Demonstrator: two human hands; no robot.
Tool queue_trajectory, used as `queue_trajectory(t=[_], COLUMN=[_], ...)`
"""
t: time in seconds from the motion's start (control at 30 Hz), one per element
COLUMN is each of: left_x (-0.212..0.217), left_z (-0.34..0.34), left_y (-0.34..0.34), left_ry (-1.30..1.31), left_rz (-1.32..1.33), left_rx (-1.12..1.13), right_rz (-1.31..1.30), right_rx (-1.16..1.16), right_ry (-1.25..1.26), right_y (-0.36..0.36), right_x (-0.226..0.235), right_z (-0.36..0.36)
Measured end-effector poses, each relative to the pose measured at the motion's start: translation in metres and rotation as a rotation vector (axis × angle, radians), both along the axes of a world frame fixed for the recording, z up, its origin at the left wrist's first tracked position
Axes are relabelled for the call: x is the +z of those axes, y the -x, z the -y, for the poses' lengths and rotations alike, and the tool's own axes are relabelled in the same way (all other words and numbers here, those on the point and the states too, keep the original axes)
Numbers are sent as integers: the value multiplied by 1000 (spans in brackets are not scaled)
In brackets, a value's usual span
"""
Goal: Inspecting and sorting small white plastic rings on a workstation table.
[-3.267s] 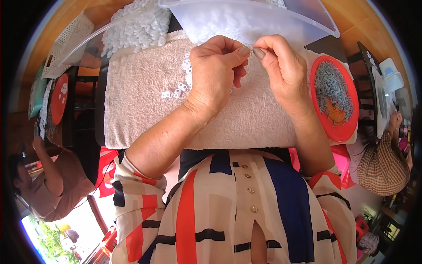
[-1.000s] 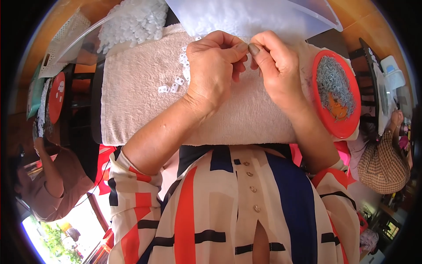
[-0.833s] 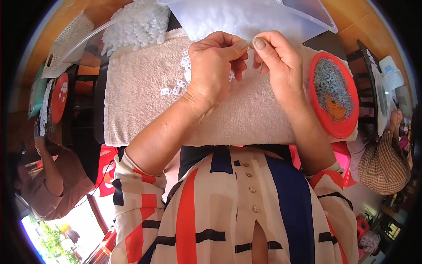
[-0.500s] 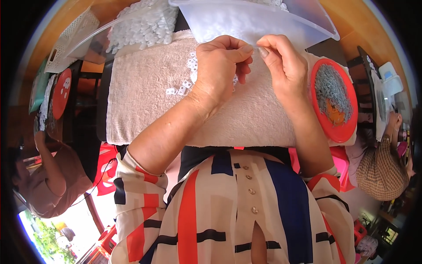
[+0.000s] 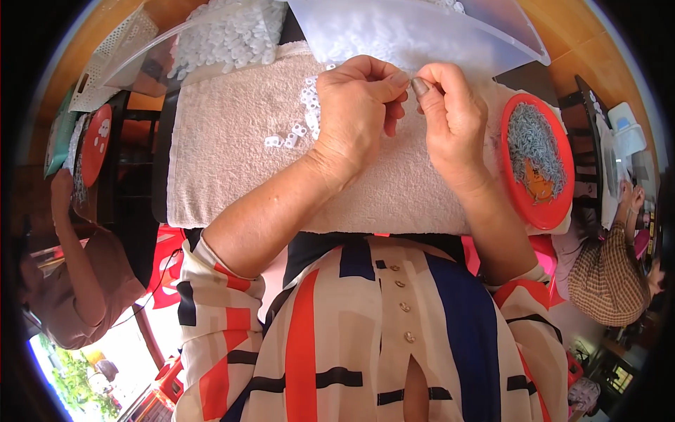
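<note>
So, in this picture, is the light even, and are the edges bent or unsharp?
Head view: bright daylight falls evenly on the beige towel, left hand and right hand, which look sharp; the clear plastic tray looks washed out; the towel's straight edges bow toward the rim; black corners surround the fisheye circle.

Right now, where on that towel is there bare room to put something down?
The towel is bare on its left part, below the loose white pieces. It is crowded at the top middle, where left hand and right hand meet, and by the red plate.
</note>
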State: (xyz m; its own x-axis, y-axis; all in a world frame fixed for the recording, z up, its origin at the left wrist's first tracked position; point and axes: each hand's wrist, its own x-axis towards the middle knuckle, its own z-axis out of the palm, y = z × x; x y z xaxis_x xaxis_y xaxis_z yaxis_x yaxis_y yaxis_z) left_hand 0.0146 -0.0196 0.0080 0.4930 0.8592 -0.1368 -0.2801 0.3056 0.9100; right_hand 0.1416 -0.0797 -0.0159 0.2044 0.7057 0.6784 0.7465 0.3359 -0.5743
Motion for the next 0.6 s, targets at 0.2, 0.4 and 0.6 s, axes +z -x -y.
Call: queue_trajectory(t=[0.2,0.4,0.6], left_x=[1,-3,9], left_z=[-2,-5,-14], left_y=[-2,0,6], left_ry=[-56,-55,-137], left_rz=[-12,-53,-10], left_rx=[7,-10,-97], right_rz=[-83,-90,-498], right_rx=[23,36,147], right_ry=[22,111,83], right_y=[-1,2,4], right_x=[1,2,12], right_z=[2,2,1])
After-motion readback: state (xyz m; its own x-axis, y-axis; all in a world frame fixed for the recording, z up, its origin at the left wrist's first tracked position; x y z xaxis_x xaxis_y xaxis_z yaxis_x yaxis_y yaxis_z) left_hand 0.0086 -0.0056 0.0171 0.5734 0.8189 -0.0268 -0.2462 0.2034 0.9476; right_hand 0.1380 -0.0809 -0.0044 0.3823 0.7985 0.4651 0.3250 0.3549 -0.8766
